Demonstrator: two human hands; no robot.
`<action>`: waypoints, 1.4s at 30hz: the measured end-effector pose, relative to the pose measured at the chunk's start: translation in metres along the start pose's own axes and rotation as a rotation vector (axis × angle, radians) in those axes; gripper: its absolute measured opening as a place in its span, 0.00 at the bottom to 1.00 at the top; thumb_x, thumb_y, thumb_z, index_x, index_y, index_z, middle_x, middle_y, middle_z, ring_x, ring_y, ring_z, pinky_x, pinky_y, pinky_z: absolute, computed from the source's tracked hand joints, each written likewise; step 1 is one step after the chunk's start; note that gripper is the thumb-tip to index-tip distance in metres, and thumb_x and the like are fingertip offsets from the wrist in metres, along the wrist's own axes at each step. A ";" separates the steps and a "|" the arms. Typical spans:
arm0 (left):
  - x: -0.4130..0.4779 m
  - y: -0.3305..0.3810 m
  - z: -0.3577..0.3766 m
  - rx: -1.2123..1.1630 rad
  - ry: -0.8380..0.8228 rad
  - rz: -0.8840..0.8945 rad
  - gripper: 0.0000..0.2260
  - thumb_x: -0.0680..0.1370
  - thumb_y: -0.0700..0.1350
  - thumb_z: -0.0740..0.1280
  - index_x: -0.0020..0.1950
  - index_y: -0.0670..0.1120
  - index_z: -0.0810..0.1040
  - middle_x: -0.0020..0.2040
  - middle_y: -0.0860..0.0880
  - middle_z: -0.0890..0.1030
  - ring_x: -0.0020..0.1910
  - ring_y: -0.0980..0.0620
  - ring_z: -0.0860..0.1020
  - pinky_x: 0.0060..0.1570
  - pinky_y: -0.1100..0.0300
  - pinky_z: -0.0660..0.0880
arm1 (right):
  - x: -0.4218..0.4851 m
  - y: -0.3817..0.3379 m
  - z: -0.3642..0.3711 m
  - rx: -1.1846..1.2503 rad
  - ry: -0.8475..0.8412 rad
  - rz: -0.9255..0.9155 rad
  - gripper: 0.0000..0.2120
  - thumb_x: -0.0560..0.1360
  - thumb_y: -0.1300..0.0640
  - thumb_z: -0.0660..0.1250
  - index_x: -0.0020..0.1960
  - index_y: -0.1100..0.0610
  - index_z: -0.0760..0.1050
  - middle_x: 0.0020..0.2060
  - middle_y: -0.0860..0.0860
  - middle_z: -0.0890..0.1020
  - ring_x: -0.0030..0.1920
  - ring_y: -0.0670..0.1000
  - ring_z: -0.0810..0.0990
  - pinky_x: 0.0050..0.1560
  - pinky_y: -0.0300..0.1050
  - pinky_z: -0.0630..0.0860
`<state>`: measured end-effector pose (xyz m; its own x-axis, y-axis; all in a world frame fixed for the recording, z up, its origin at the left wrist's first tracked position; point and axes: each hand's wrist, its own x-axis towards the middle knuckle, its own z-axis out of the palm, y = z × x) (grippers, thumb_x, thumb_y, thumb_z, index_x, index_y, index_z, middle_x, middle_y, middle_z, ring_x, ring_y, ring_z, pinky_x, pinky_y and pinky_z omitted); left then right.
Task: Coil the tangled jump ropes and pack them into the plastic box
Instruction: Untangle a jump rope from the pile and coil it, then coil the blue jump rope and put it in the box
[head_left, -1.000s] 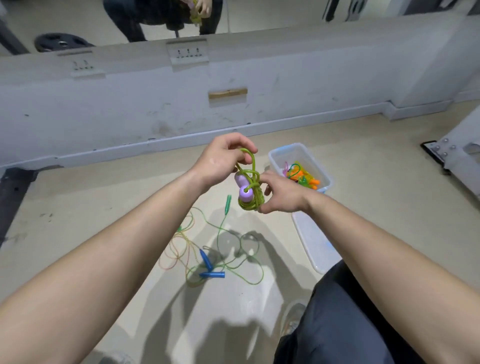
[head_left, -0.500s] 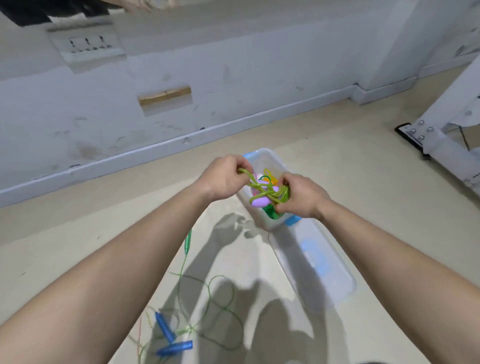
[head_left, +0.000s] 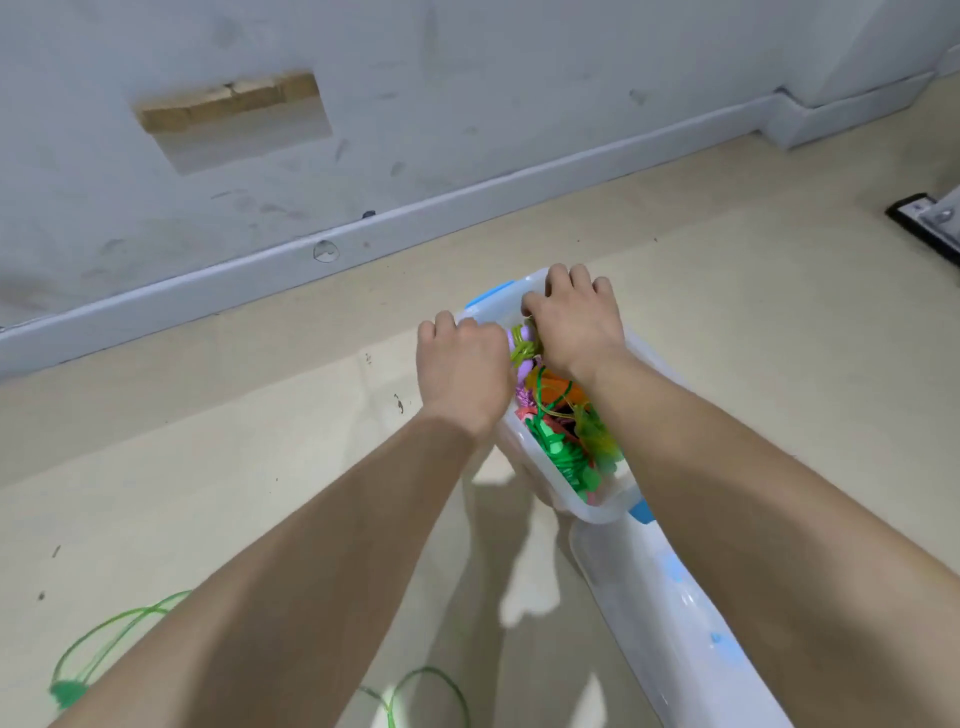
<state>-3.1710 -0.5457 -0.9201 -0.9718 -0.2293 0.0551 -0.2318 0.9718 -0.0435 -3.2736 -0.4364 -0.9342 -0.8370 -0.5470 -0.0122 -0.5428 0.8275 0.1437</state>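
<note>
Coiled rope (head_left: 521, 347), clamped in fingers of left hand (head_left: 462, 374) and right hand (head_left: 574, 325), is now lowered into plastic box (head_left: 597, 515) at 12 o'clock; release is due.

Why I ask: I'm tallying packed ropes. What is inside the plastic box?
In the plastic box: a green rope, an orange rope, and a yellow-green rope held by the left hand and right hand, which hide the rest.

Both forearms reach forward, left hand (head_left: 462, 370) and right hand (head_left: 577, 325) knuckles-up, side by side, fingers curled onto coiled jump rope (head_left: 521, 349).
</note>
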 end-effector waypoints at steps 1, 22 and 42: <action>0.003 0.001 0.003 0.006 -0.044 0.016 0.09 0.78 0.54 0.64 0.44 0.50 0.71 0.50 0.46 0.81 0.54 0.42 0.74 0.48 0.52 0.61 | 0.002 -0.002 0.007 0.001 -0.007 0.015 0.12 0.75 0.55 0.67 0.59 0.50 0.76 0.59 0.56 0.70 0.59 0.60 0.70 0.50 0.51 0.67; 0.001 0.004 -0.014 -0.316 -0.275 0.069 0.11 0.79 0.45 0.63 0.59 0.48 0.80 0.57 0.46 0.77 0.57 0.41 0.78 0.48 0.52 0.73 | -0.048 0.006 -0.017 0.732 -0.185 0.164 0.24 0.71 0.69 0.59 0.63 0.56 0.79 0.58 0.54 0.83 0.60 0.56 0.80 0.63 0.50 0.75; -0.387 -0.188 -0.047 -0.466 -0.486 -0.465 0.07 0.79 0.45 0.60 0.45 0.50 0.78 0.47 0.50 0.79 0.50 0.47 0.78 0.43 0.58 0.69 | -0.269 -0.254 -0.075 0.494 -0.655 -0.279 0.15 0.77 0.57 0.63 0.62 0.53 0.77 0.63 0.53 0.79 0.64 0.56 0.77 0.61 0.46 0.73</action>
<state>-2.7489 -0.6372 -0.8867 -0.7157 -0.5089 -0.4783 -0.6782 0.6700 0.3019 -2.9058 -0.5092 -0.8927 -0.4572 -0.6808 -0.5723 -0.5744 0.7173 -0.3944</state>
